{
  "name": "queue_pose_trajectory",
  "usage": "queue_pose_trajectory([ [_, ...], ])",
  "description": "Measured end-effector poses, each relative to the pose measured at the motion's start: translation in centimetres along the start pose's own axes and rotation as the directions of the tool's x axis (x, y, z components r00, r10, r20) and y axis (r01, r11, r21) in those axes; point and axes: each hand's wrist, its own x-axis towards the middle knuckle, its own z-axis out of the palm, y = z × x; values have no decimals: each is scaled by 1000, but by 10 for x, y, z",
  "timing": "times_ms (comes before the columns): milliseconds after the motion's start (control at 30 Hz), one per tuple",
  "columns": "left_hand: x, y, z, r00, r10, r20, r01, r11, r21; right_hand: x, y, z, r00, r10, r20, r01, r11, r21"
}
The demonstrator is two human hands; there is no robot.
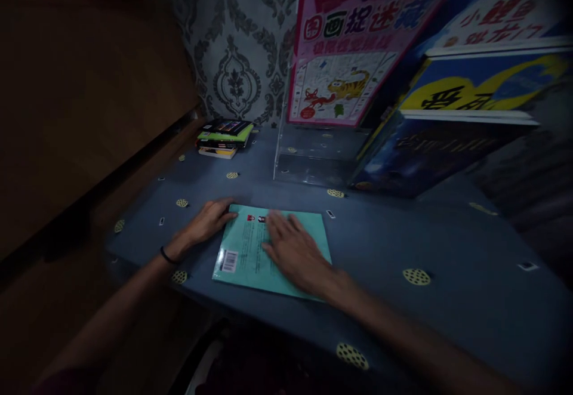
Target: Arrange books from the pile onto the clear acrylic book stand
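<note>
Blue cloth with yellow dotted shapes covers the table [376, 234] before me, in dim light, with a brown surface [89, 85] running along its left side and grey damask wallpaper [235, 82] behind. Toward the back right, a clear stand [308, 171] rises from the cloth, and a pink book [344, 49] with a striped cat and a red fox on its cover leans upright in it. To the right of that one, more books stand in overlapping rows, a yellow-and-blue book [483, 85] behind a dark blue book [430, 153]. My teal book [257, 258] lies flat near the front edge of the table, in front of the stand. Farther back on the left, near the wall, sits a small stack of books [224, 138]. My right hand [295, 252] is spread palm down on the teal cover, fingers extended, gripping nothing. My left hand [208, 222], apart from the right, is at the book's far left corner, thumb over the edge; in this gloom I cannot tell whether it pinches the corner or only rests there. Around my left wrist is a black band [168, 256]. Smallest of all, a white barcode [230, 261] shows near the cover's lower left corner.
</note>
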Motion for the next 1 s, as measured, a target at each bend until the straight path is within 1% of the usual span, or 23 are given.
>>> queue_pose_trajectory([
  [67, -1, -1, 0, 1000, -1, -2, 1, 1000, -1, 14, -19, 12, 988, -89, 122, 89, 996, 4],
  [133, -1, 0, 0, 1000, 3, 1, -3, 1000, -7, 25, -30, 19, 975, -136, 174, 141, 990, -16],
  [200, -1, 1, -1, 1000, 11, 6, -10, 1000, -17, 26, -27, 17, 973, -138, 183, 154, 985, -74],
  [267, -1, 1, -2, 1000, 11, 14, -11, 1000, -23, 18, -12, 6, 983, -93, 158, 120, 979, -167],
  [333, 0, 1, -3, 1000, 7, 27, -7, 1000, -30, 3, 8, -10, 995, -14, 95, 39, 962, -272],
  [400, 0, 0, -3, 999, -6, 36, 7, 999, -34, -13, 25, -25, 998, 58, 32, -43, 932, -359],
  [500, 0, -3, -3, 999, -17, 41, 17, 1000, 1, -31, 40, -37, 997, 79, -14, -77, 904, -420],
  [567, -1, -2, -3, 1000, 11, 12, -12, 996, 85, -34, 42, -37, 997, 70, -23, -73, 899, -432],
  [633, -2, 2, -2, 997, 77, -8, -73, 975, 211, -35, 42, -35, 997, 68, -23, -71, 898, -434],
  [700, -3, 8, -1, 989, 141, 36, -145, 934, 328, -34, 43, -32, 997, 66, -28, -72, 899, -431],
  [767, -5, 15, 2, 981, 168, 96, -193, 897, 398, -33, 44, -31, 997, 59, -39, -70, 901, -428],
  [800, -6, 17, 4, 980, 169, 107, -199, 886, 420, -33, 45, -31, 998, 57, -42, -69, 901, -428],
  [900, -10, 24, 9, 984, 160, 81, -179, 873, 453, -32, 44, -33, 998, 63, -27, -68, 900, -432],
  [1000, -22, 32, 10, 984, 156, 89, -179, 881, 437, -34, 42, -35, 997, 67, -25, -71, 900, -430],
])
